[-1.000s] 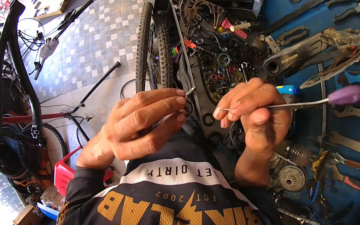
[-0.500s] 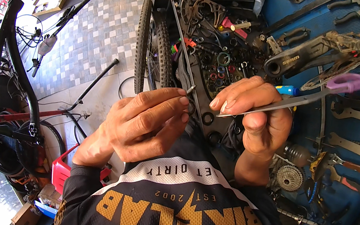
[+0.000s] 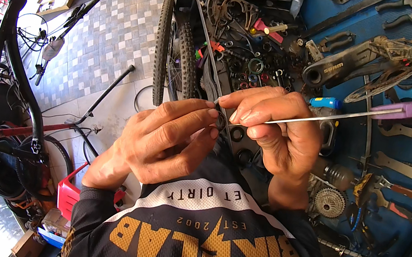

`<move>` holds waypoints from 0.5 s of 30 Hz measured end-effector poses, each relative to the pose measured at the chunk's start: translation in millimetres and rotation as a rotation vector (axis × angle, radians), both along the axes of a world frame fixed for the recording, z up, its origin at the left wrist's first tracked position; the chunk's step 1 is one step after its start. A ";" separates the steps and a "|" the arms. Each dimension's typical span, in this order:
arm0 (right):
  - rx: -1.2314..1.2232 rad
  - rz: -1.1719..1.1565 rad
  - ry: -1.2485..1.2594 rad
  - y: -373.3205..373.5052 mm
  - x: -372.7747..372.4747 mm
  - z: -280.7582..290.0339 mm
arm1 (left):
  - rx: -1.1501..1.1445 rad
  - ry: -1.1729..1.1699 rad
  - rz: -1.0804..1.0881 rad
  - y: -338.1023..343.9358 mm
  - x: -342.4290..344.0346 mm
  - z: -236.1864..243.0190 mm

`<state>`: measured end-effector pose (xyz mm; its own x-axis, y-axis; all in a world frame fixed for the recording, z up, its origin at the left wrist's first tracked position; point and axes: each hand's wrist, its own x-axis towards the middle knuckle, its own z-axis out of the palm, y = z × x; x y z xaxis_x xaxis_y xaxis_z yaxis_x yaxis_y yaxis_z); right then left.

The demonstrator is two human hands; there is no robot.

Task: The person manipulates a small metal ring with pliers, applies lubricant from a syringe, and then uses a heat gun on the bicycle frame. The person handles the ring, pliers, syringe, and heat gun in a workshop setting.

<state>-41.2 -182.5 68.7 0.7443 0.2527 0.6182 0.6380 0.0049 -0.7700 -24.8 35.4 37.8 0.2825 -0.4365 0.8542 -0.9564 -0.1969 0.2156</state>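
In the middle, my left hand [image 3: 168,138] is closed in a pinch, thumb against fingertips. A small dark tip shows at the fingers; the piece is too small and too covered to name. My right hand [image 3: 282,131] is closed around purple-handled scissors [image 3: 402,112], their blade turned edge-on as a thin line, handle pointing right. The blade's point lies by my right thumb and fingers. My right index finger reaches out to the left fingertips and meets them or the small piece; I cannot tell which.
A blue bench [image 3: 348,137] on the right carries a crank arm [image 3: 337,72], a cassette [image 3: 329,202] and several tools. Small parts fill a tray [image 3: 259,77] ahead. Bicycle tyres [image 3: 161,54] stand left of it. A black frame [image 3: 20,57] and red bin [image 3: 71,190] are further left.
My right hand has come left to my left fingertips. The scissors have turned from showing the blade's flat side to its edge, their handle shifting right and down. My left hand stays put.
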 end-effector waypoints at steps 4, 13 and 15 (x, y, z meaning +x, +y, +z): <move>-0.013 0.015 0.011 1.8 0.7 -1.8 | -0.002 0.009 0.003 -0.1 0.1 1.7; -0.082 0.030 -0.036 1.4 5.8 -0.6 | 0.004 0.035 0.002 1.8 0.4 3.7; -0.082 0.034 -0.051 1.7 6.0 0.3 | 0.005 0.046 -0.005 2.5 -0.3 3.9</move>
<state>-35.2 -180.8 69.0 0.7022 0.3290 0.6314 0.6772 -0.0347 -0.7350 -25.1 37.8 41.7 0.3189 -0.4423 0.8383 -0.9466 -0.1930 0.2583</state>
